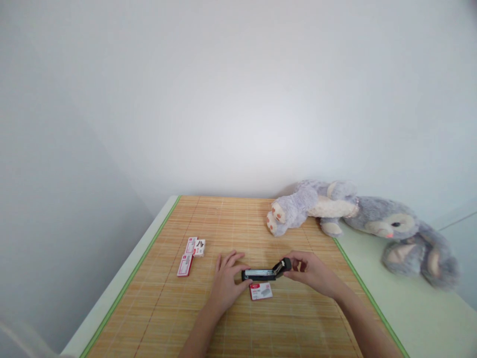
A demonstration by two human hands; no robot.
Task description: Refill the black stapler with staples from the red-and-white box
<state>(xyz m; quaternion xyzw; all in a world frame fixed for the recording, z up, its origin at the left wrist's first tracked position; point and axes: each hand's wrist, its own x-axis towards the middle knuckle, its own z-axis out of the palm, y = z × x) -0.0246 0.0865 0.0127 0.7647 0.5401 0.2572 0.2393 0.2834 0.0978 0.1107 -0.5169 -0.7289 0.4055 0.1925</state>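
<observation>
A black stapler (260,277) lies lengthwise on the bamboo mat, its top swung up at the right end so that the metal staple channel shows. My left hand (226,282) grips the stapler's left end between thumb and forefinger, with the other fingers stretched over the mat. At the opposite end, the fingers of my right hand (311,272) pinch the raised black top. Just below the stapler, close to my left thumb, is a small red and white box (261,292) of staples.
Several small boxes (184,265) in white and red-pink lie together at the left of the bamboo mat (223,219). A grey plush rabbit (372,211) stretches across the back right, over the mat's green edge onto the pale table (402,288). A white wall (238,99) rises behind.
</observation>
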